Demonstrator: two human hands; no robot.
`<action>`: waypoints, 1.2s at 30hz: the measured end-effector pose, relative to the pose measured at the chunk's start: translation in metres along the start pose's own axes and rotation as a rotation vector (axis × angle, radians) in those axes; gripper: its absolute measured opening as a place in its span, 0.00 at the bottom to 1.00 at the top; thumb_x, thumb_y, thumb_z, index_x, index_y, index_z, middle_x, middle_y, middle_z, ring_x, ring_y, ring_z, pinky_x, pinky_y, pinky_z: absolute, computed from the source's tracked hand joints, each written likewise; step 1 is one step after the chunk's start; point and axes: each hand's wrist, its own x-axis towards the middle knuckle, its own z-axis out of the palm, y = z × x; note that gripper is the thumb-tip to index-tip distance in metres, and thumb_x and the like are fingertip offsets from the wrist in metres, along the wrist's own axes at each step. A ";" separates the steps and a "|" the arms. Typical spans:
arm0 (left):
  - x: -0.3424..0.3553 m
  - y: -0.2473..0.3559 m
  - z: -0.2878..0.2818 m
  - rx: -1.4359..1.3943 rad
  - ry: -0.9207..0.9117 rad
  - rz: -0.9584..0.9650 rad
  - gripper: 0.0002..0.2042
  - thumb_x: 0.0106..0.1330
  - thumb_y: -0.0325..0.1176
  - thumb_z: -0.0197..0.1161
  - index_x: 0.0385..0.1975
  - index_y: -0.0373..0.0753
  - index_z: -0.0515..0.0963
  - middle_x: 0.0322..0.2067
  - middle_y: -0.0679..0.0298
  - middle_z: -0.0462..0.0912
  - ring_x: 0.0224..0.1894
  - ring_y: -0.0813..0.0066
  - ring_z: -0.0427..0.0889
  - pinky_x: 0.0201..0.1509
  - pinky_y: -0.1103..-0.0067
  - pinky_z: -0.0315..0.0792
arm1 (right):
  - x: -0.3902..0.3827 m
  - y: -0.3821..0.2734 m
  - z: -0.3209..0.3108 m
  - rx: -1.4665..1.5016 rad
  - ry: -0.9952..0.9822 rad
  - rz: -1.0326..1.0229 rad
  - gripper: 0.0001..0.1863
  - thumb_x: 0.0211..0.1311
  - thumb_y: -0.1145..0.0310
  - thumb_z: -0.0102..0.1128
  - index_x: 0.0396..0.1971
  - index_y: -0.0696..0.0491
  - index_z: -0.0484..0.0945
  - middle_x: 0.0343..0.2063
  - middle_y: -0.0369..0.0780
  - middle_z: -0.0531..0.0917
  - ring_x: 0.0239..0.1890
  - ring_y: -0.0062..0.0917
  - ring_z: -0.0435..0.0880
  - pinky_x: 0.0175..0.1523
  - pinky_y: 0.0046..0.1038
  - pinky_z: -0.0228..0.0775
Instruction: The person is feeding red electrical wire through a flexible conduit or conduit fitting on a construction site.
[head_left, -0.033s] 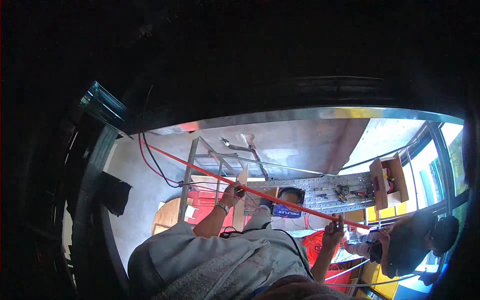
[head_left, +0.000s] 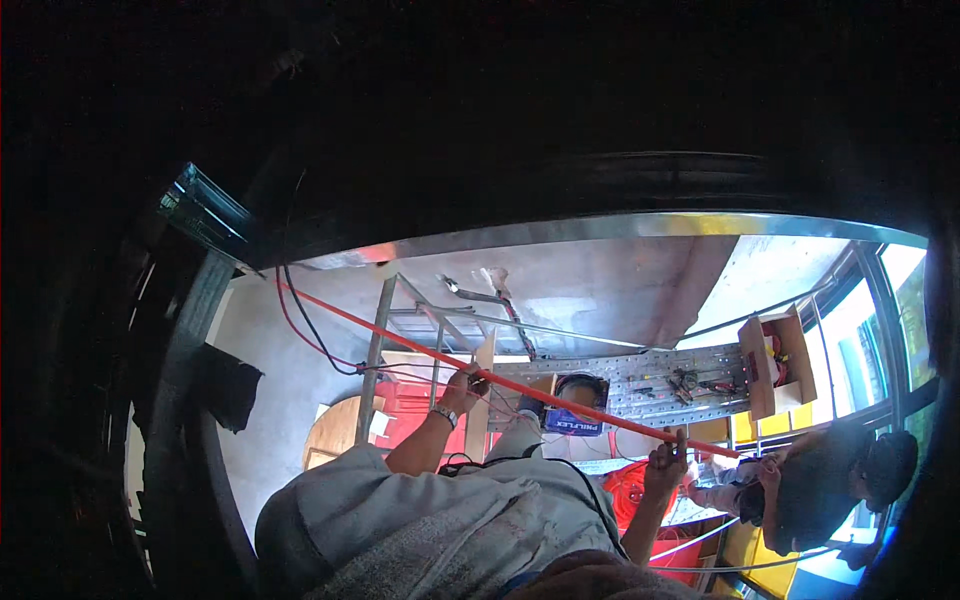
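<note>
A long, thin orange pipe [head_left: 540, 391] slants across the view from the upper left down to the right. My left hand [head_left: 463, 388], with a wristwatch [head_left: 445, 413] below it, is closed around the pipe near its middle. Farther right, my right hand [head_left: 666, 466] grips the pipe with raised fingers against it, the others curled in. The pipe's right end reaches close to the hands of another person [head_left: 820, 488]. Its left end meets a dark metal frame, beside a red and a black cable [head_left: 318, 343] that hang in a loop.
A perforated metal platform [head_left: 640, 402] below carries hand tools [head_left: 690, 382], a blue box [head_left: 574, 422] and an open cardboard box [head_left: 795, 360]. Left of my left hand stands a metal scaffold post [head_left: 376, 350]. A coil of orange tubing [head_left: 628, 492] lies beside my right forearm. Dark beams cross overhead.
</note>
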 end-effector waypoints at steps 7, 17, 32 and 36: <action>-0.002 -0.003 -0.001 -0.023 -0.018 0.027 0.10 0.72 0.40 0.63 0.36 0.40 0.77 0.30 0.61 0.81 0.32 0.63 0.84 0.31 0.71 0.78 | -0.004 0.004 -0.011 0.018 -0.009 0.007 0.21 0.77 0.64 0.43 0.63 0.55 0.73 0.51 0.55 0.83 0.15 0.14 0.62 0.19 0.17 0.58; 0.004 -0.002 -0.005 0.064 -0.049 0.013 0.11 0.69 0.42 0.66 0.35 0.41 0.77 0.32 0.59 0.82 0.32 0.65 0.82 0.36 0.70 0.80 | 0.005 0.007 -0.017 0.028 0.032 0.009 0.21 0.77 0.64 0.45 0.64 0.56 0.71 0.54 0.55 0.81 0.15 0.14 0.65 0.17 0.17 0.60; 0.014 0.009 -0.013 0.096 -0.091 -0.016 0.06 0.72 0.34 0.62 0.34 0.40 0.77 0.32 0.61 0.84 0.31 0.70 0.82 0.38 0.78 0.80 | 0.002 0.004 -0.002 -0.278 -0.055 -0.062 0.20 0.72 0.67 0.51 0.61 0.54 0.71 0.53 0.43 0.81 0.19 0.15 0.65 0.23 0.17 0.59; 0.002 -0.002 0.016 0.211 -0.062 -0.050 0.13 0.76 0.39 0.55 0.32 0.39 0.79 0.25 0.61 0.83 0.27 0.69 0.81 0.33 0.74 0.77 | 0.004 -0.019 0.023 0.030 0.026 0.066 0.13 0.76 0.62 0.49 0.49 0.51 0.78 0.50 0.42 0.84 0.16 0.13 0.60 0.22 0.18 0.55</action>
